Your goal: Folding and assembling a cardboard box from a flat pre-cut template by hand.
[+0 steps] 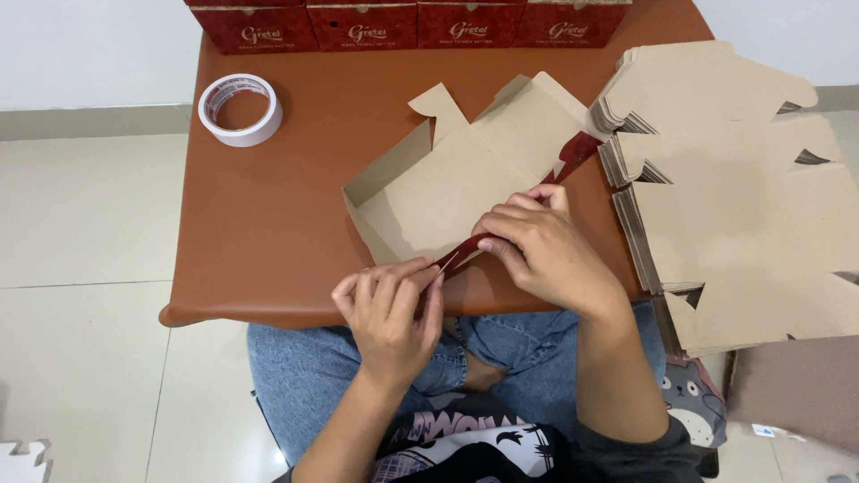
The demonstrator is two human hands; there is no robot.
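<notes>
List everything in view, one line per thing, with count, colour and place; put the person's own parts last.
Half-folded box: one, brown card inside with red outer face, table middle, near edge under both hands.
Stack of flat box blanks: one tall pile, brown, right side of table, overhanging the edge.
Tape roll: one, white, lying flat, far left of table.
Finished boxes: four in a row, red, far edge of table.
Table: one, reddish-brown top.
Floor: pale tiles, left.
Cushion with cartoon cat: one, grey, lower right.
Jeans: blue, below the table edge.
Left hand: grip pinching the box's near red flap.
Right hand: fingers pressing the same flap.
</notes>
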